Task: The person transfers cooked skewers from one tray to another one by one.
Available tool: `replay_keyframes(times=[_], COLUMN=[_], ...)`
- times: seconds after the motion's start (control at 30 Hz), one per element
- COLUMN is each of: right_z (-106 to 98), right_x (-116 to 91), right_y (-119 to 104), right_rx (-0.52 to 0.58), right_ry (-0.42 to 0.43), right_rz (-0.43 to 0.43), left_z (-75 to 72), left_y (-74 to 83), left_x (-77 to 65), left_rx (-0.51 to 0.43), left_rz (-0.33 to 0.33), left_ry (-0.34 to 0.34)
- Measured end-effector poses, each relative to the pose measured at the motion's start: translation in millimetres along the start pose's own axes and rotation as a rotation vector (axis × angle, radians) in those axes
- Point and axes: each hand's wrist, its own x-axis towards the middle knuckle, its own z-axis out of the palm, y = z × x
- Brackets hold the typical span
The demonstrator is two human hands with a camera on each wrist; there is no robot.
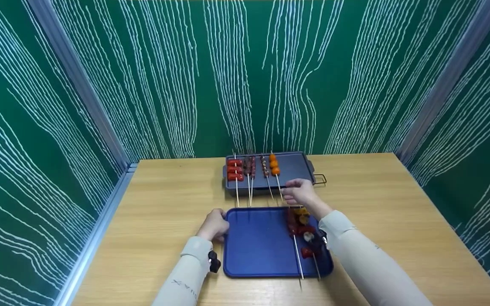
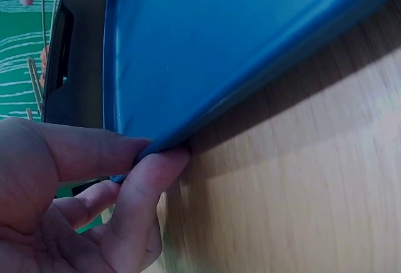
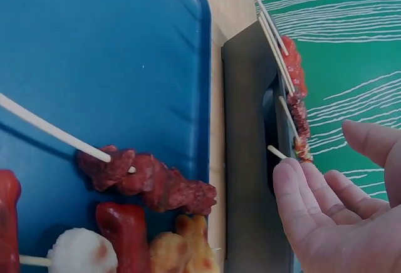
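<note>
My left hand (image 1: 214, 224) pinches the left edge of a blue tray (image 1: 257, 246) near its far corner; in the left wrist view, thumb and finger (image 2: 156, 169) meet on the rim. My right hand (image 1: 300, 192) is by the front right of a dark grill (image 1: 292, 165), its fingers spread and gripping nothing. Beside its fingertips is the stick end of a skewer of orange balls (image 1: 274, 165). On the grill also lie a red sausage skewer (image 1: 235, 170), two dark meat skewers (image 1: 249, 165) and a thin mixed skewer (image 1: 265, 165).
At the tray's right side lie a red meat skewer (image 3: 147, 178) and a mixed skewer with a white ball (image 3: 81, 254), partly hidden by my right arm. A wire handle (image 1: 320, 179) juts from the grill's right end. Green patterned walls (image 1: 270, 76) border the wooden table (image 1: 172, 187).
</note>
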Motion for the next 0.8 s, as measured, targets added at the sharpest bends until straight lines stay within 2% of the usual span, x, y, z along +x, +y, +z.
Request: replay_keyframes(times=[0.53,0.8], right_z=[8,10], right_x=[10,12], right_y=[17,21], right_rx=[0.1,0.195], right_ry=[0.035,-0.014], right_rz=[0.067,0.116], left_z=[0.0,-0.2], left_y=[1.0,0.7], left_x=[-0.3,0.3], left_rx=[0.019,0.016], left_rz=[-0.013,0.0], left_ry=[0.009,0.001])
